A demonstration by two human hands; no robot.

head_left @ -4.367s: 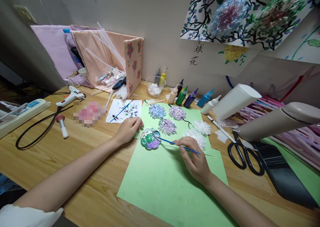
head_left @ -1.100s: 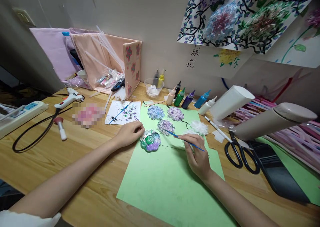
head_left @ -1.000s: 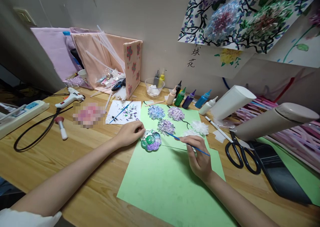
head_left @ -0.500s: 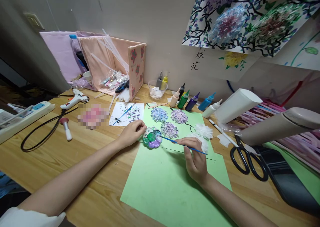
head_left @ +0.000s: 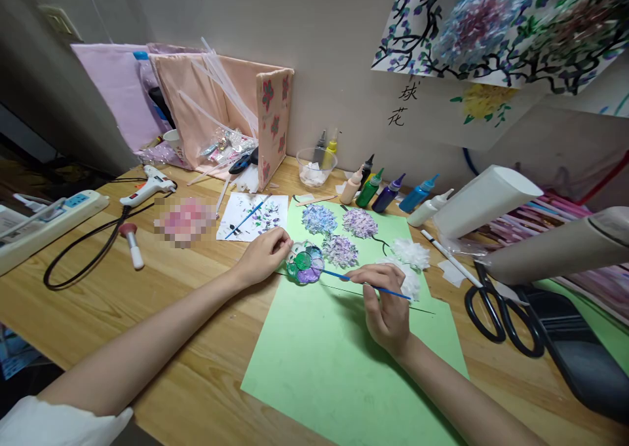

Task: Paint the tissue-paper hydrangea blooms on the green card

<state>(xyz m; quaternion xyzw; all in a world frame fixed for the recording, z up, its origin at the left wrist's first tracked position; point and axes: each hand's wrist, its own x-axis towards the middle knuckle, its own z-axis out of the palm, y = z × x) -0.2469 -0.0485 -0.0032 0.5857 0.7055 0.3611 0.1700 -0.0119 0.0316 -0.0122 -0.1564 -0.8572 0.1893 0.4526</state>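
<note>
My left hand pinches the left rim of a flower-shaped paint palette, whose wells hold green and purple paint. In my right hand is a thin blue paintbrush, held like a pen, with its tip at the palette's right-hand wells. Under both lies a green paper sheet. Fluffy flowers stand on its upper part: a blue one, a pink-purple one, a purple one and a white one. Another white flower is partly hidden behind my right hand.
Paint bottles line the sheet's far edge. A paint-spotted paper carries a second brush. Scissors and a dark object lie right. A glue gun, power strip and pink fabric box occupy the left and back.
The view has shifted, so the table things sit slightly farther right. The brush tip has moved from the palette's middle to its right side. My left hand keeps its hold on the palette.
</note>
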